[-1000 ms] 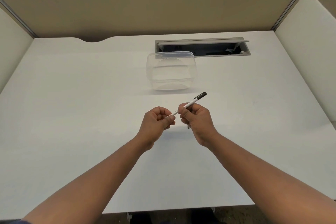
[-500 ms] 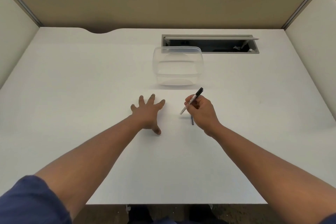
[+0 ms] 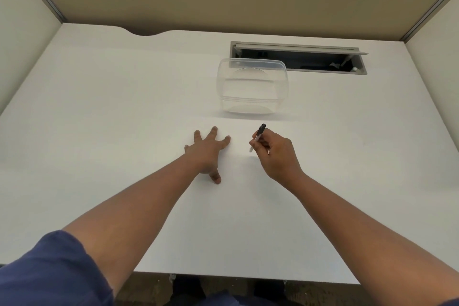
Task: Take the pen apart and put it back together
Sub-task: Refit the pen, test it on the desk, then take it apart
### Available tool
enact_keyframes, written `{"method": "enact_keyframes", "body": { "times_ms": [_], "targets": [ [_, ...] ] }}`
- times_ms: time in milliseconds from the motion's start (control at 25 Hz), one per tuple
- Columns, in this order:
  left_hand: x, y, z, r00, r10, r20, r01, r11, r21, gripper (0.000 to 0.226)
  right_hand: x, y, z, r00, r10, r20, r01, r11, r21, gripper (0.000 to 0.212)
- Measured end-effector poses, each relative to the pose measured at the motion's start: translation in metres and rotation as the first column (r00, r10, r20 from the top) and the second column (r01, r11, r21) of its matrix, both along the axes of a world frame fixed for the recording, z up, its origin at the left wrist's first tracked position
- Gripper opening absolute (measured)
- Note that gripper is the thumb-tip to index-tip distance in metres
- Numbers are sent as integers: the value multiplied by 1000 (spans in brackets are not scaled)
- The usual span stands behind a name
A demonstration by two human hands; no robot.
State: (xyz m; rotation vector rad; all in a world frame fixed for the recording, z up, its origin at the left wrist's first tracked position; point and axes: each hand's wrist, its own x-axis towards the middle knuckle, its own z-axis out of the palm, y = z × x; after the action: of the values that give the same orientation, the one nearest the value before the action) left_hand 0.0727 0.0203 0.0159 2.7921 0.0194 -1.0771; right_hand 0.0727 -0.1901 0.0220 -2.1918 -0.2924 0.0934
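A white pen with a black top end (image 3: 258,134) is pinched in my right hand (image 3: 275,154), held steeply, its lower tip close to or on the white desk (image 3: 99,131). My fingers hide the middle of the barrel. My left hand (image 3: 207,150) lies flat on the desk to the left of the pen, palm down, fingers spread, holding nothing. A gap of bare desk separates the two hands.
A clear plastic container (image 3: 252,85) stands just beyond my hands. Behind it an open cable slot (image 3: 298,58) is cut into the desk. Tan partition walls close off the back and both sides. The near desk edge runs below my forearms.
My left hand let go of the pen and spread flat on the desk. My right hand kept the pen and tipped it more upright. The small dark piece beside my right hand is out of sight.
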Motion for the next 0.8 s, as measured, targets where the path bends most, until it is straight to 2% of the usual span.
{"method": "enact_keyframes", "body": {
  "times_ms": [80,240,360,800],
  "targets": [
    [0,0,-1,1000,1,1,-1,1000,2,137,-4,-2,-7,1000,-14,-8,14,1000,-18,7],
    [0,1,-1,1000,-5,8,5,1000,5,137,0,-3,-9,988,-61,-138,49,995,-91,13],
    [1,0,-1,1000,-4,3,4,1000,2,137,2,0,-4,994,-60,-92,51,993,-103,11],
    [0,-1,2,1000,-4,-7,4,1000,7,136,-5,-8,-9,990,-88,-112,84,996,-33,5]
  ]
}}
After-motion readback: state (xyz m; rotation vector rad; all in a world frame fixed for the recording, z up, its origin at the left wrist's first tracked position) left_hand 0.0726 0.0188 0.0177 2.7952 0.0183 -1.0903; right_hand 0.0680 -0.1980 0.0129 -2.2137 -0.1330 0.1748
